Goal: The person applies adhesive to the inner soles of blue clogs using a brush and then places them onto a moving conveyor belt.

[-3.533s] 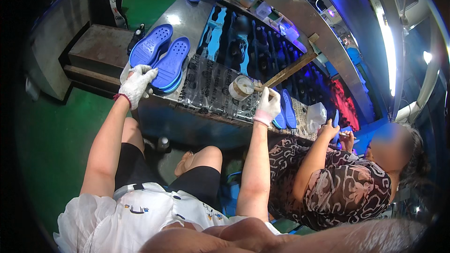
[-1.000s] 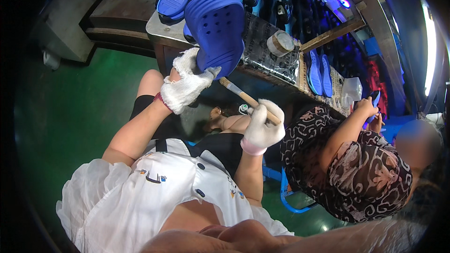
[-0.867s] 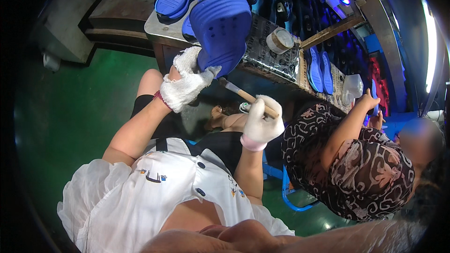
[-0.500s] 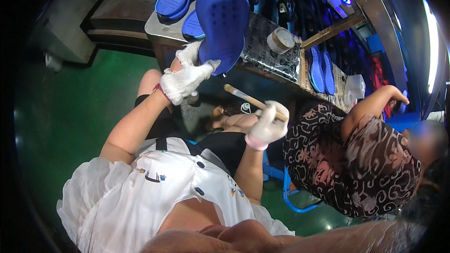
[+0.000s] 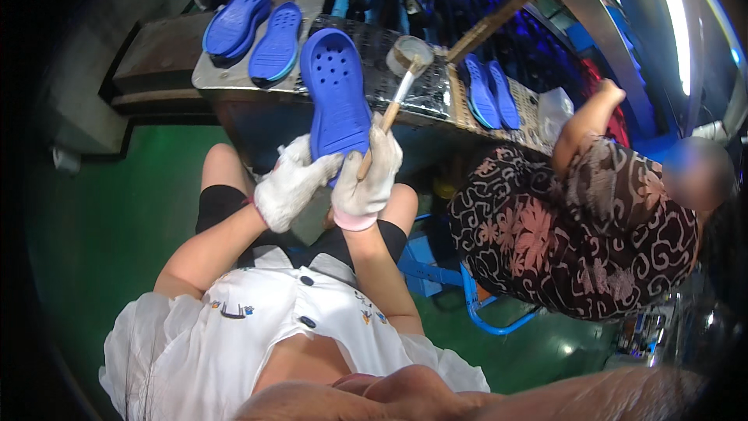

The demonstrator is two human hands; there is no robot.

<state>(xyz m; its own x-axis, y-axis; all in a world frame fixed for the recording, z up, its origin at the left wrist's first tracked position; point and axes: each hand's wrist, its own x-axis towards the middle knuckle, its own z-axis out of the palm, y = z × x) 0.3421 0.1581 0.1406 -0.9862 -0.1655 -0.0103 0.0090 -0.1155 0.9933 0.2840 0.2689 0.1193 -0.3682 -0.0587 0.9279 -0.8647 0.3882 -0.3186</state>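
- Your gloved left hand (image 5: 292, 185) grips the heel end of a blue perforated clog (image 5: 336, 95), held up over your lap, in front of the bench edge.
- Your gloved right hand (image 5: 366, 179) is closed around a wooden-handled brush (image 5: 389, 113) and steadies the clog.
- A round tin (image 5: 411, 53) and blue soles (image 5: 257, 25) sit on the grimy metal workbench (image 5: 421, 93).
- The floor (image 5: 93, 226) is green.

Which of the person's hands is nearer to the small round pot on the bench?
Right. The right hand holds a brush whose tip reaches the pot. The left hand grips the heel end of the blue clog, lower and further left.
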